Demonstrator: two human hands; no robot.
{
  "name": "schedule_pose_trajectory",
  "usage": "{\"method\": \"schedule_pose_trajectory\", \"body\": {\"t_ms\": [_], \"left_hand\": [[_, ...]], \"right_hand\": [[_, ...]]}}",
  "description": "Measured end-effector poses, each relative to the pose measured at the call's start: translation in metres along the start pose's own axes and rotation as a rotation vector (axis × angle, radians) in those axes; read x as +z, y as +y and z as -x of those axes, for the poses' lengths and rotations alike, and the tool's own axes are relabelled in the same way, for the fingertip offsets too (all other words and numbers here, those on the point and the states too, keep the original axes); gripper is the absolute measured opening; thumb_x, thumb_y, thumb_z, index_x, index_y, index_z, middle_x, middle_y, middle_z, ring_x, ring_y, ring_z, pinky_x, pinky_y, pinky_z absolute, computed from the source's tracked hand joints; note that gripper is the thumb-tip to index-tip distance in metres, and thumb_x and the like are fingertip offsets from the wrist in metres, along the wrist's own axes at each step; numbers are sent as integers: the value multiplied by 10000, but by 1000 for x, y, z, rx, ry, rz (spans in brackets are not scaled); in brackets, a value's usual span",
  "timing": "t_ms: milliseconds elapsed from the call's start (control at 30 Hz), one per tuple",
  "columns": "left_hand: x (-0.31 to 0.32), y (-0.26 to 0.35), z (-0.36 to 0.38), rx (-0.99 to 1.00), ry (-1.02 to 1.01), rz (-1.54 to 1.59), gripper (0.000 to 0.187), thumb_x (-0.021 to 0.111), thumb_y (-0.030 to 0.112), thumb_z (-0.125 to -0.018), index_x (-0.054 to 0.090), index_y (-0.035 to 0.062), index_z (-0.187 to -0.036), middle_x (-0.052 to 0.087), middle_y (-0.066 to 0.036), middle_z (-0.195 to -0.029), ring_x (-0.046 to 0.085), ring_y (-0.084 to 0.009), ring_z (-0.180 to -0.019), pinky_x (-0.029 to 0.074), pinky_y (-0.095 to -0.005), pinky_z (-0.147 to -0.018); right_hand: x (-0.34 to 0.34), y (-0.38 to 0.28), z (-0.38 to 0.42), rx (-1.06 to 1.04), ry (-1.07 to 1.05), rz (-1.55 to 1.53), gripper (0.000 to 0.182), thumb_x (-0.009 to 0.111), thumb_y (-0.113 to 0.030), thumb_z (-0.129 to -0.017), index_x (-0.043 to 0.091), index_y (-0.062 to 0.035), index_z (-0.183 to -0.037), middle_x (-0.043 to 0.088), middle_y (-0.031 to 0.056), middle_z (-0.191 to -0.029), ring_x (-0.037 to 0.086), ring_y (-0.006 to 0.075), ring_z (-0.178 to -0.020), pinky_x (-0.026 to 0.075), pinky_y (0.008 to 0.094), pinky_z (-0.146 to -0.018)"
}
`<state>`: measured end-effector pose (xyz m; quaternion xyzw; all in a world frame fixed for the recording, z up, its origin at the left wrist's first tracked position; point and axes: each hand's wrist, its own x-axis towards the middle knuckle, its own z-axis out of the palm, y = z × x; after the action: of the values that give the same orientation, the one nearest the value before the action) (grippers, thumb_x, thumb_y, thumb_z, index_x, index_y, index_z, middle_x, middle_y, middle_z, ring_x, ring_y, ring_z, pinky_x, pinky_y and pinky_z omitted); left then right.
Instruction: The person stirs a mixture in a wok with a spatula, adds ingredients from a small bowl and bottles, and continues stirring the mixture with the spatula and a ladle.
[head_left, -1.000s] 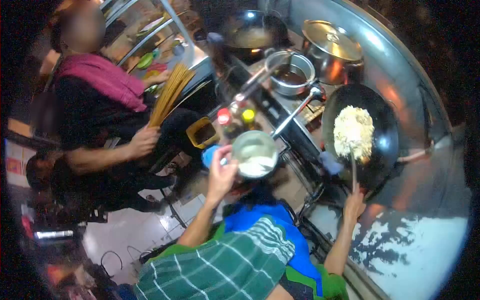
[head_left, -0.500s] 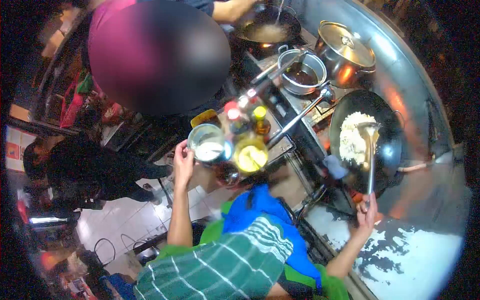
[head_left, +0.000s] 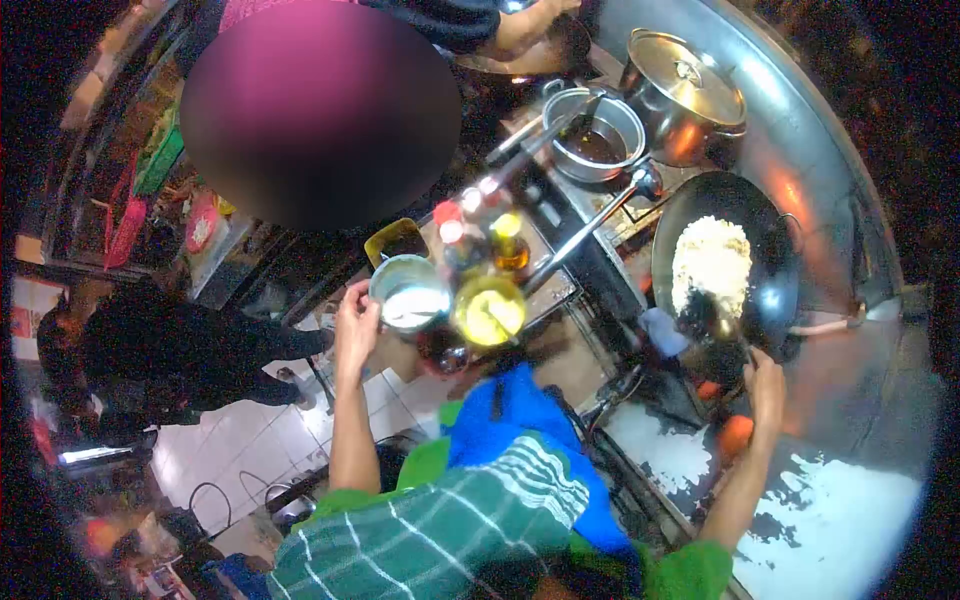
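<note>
My left hand (head_left: 357, 322) grips the rim of a round grey tub (head_left: 408, 268) with something white in it. My right hand (head_left: 764, 392) is closed round the handle of a wok spatula (head_left: 733, 328). The spatula's dark, slightly blurred blade lies at the near end of a heap of pale, grainy food like fried rice (head_left: 712, 262), inside a black wok (head_left: 775, 235). Right beside the tub is a yellow bowl (head_left: 489, 283) with yellow contents. Behind it stand an amber bottle with a yellow cap (head_left: 510, 250) and a red-capped bottle (head_left: 450, 225).
A ladle (head_left: 590, 228) lies slanting between the bottles and the wok. Behind it are a metal pot (head_left: 637, 128) of dark liquid and a lidded stockpot (head_left: 690, 85). Another person's arm (head_left: 525, 30) reaches over a second wok at the top. A metal wall (head_left: 840, 170) curves round the right side.
My right hand has moved up and to the right. The spatula blade has shifted from atop the food to its near end. My left hand stays at the tub.
</note>
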<state>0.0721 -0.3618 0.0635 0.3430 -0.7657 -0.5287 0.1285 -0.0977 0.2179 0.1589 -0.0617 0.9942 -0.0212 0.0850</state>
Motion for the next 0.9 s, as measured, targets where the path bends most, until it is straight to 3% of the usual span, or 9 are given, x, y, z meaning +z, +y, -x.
{"method": "schedule_pose_trajectory", "body": {"t_ms": [67,100,200,433,500,600,700,800,900], "left_hand": [[0,-25,-15,218,34,-228,347,529,176,-822,552,-23,-1106,577,-68,-789,571,-142,-652,490,-315,-589],[4,-2,-10,60,-9,-249,351,525,167,-811,555,-33,-1098,610,-121,-783,604,-216,-690,493,-373,-673],[15,-38,-25,208,66,-470,347,519,145,-799,559,-17,-1102,624,-204,-824,615,-340,-795,478,-416,-740],[29,-65,-28,-13,-26,-280,377,540,210,-819,552,-13,-1123,637,-186,-881,647,-299,-748,499,-389,-709],[17,-23,-9,41,-26,-473,530,598,292,-843,490,-62,-1222,608,-204,-1047,608,-275,-945,464,-377,-847],[22,27,15,223,188,-410,346,602,249,-853,580,21,-1112,620,-122,-927,594,-206,-878,478,-345,-780],[70,91,46,18,-233,69,249,574,232,-904,610,15,-1021,610,-22,-842,559,-88,-752,485,-264,-703],[127,100,71,66,-708,129,244,560,224,-920,606,11,-1030,613,-20,-867,560,-79,-764,481,-237,-694],[181,84,88,-34,-908,337,285,546,240,-928,581,14,-1098,628,-31,-906,580,-98,-783,479,-239,-721]], "right_hand": [[14,6,-9,91,76,-32,358,599,-117,-816,577,-62,-1169,646,221,-921,619,405,-857,491,465,-748],[15,2,-5,85,73,-35,358,599,-117,-816,577,-62,-1169,646,221,-921,619,405,-857,491,465,-748],[12,-38,15,210,-242,93,363,579,-156,-838,550,-64,-1188,633,258,-895,620,419,-838,497,487,-734],[39,1,-8,159,-15,-69,383,465,-141,-895,494,-92,-1274,633,227,-769,626,378,-710,494,466,-623],[26,3,13,93,-130,-65,444,474,-143,-876,446,-98,-1317,632,223,-742,618,392,-661,497,477,-613],[36,-44,31,11,-183,37,425,469,-138,-858,460,-16,-1264,621,256,-747,615,420,-668,490,517,-619],[67,-26,-12,135,-81,46,392,442,-142,-874,471,-21,-1246,630,248,-743,627,400,-645,510,509,-613],[65,6,-10,152,49,189,366,415,-145,-892,468,-21,-1233,643,234,-758,637,397,-658,521,497,-621],[46,-15,18,227,-219,114,455,407,-128,-886,378,16,-1317,652,237,-794,656,382,-669,527,483,-633]]}}
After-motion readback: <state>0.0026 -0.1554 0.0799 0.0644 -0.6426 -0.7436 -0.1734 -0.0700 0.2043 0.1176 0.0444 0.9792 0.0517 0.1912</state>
